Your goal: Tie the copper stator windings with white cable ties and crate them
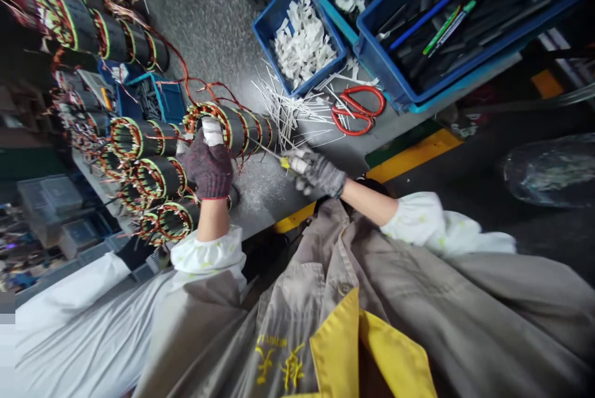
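A motor stator (239, 128) lies on its side on the grey bench, with copper windings and pale green insulation at its ends. Loose reddish-brown leads (204, 85) trail from its upper left. My left hand (209, 165), in a dark purple knitted glove with white tape on a finger, is closed at the stator's near-left rim; its fingertips are partly hidden. In a grey glove with taped fingers, my right hand (320, 172) grips a thin tool with a yellow handle (284, 162). The tool's slim shaft points left at the stator's lower side.
Thin white sticks (290, 106) lie scattered beside red-handled scissors (357, 110). Behind them stands a blue bin (341, 54) of white pieces. A larger blue bin (404, 85) holds dark tubes and pens. More stators (160, 178) crowd the left, near a white-clothed person (88, 323).
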The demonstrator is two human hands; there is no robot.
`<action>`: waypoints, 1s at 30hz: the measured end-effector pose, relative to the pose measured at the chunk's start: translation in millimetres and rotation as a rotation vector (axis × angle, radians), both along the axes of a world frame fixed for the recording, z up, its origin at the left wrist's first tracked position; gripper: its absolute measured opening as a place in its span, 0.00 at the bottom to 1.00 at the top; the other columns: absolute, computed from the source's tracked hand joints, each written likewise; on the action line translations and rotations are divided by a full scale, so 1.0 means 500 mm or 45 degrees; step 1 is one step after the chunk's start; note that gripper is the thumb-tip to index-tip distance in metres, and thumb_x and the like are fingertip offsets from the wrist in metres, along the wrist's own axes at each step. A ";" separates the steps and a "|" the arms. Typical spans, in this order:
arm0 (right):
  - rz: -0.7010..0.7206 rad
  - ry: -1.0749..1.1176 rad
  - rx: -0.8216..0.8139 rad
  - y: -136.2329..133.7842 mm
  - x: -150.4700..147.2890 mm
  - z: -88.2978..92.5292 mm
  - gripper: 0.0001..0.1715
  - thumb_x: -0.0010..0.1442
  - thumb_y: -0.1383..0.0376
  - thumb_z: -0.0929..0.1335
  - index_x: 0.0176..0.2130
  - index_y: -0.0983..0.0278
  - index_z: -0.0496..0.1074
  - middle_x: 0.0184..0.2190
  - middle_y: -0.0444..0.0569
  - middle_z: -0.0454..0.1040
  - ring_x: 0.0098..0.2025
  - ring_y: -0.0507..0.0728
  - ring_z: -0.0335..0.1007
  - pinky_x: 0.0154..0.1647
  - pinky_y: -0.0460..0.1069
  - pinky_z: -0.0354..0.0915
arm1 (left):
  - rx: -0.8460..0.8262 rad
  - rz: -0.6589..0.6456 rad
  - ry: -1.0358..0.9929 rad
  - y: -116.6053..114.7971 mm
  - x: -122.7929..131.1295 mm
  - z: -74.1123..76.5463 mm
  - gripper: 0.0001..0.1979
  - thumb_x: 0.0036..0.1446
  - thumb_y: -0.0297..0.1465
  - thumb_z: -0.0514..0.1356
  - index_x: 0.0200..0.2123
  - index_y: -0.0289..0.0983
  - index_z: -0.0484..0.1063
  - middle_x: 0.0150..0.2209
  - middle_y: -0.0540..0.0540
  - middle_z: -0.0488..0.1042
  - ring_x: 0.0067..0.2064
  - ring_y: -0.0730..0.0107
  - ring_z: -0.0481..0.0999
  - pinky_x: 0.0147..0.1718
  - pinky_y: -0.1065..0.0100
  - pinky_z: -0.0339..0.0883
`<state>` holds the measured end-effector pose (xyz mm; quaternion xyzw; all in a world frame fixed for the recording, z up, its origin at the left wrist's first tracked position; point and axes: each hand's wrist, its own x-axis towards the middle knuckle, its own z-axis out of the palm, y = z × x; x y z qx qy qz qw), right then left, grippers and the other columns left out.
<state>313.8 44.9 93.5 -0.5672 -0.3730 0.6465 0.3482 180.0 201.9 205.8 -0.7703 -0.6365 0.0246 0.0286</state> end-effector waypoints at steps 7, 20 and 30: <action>0.441 -0.993 0.208 -0.037 0.095 -0.019 0.31 0.77 0.61 0.58 0.75 0.57 0.63 0.65 0.64 0.73 0.55 0.71 0.76 0.53 0.62 0.70 | -0.135 -0.094 0.266 0.008 0.027 -0.002 0.29 0.62 0.57 0.56 0.44 0.38 0.78 0.47 0.35 0.84 0.65 0.37 0.74 0.74 0.34 0.44; 0.065 -0.086 0.050 0.098 -0.039 -0.017 0.26 0.81 0.59 0.54 0.65 0.63 0.70 0.43 0.52 0.83 0.33 0.54 0.79 0.34 0.48 0.76 | -0.054 -0.067 0.114 0.007 0.018 -0.015 0.25 0.62 0.55 0.56 0.40 0.40 0.76 0.45 0.36 0.84 0.63 0.39 0.76 0.72 0.33 0.48; 0.556 -1.231 0.157 -0.028 0.085 -0.077 0.32 0.79 0.57 0.57 0.75 0.57 0.62 0.66 0.63 0.73 0.50 0.67 0.80 0.49 0.58 0.72 | -0.130 -0.044 0.173 -0.001 0.032 -0.004 0.29 0.63 0.55 0.55 0.47 0.36 0.78 0.54 0.31 0.81 0.68 0.34 0.71 0.74 0.33 0.41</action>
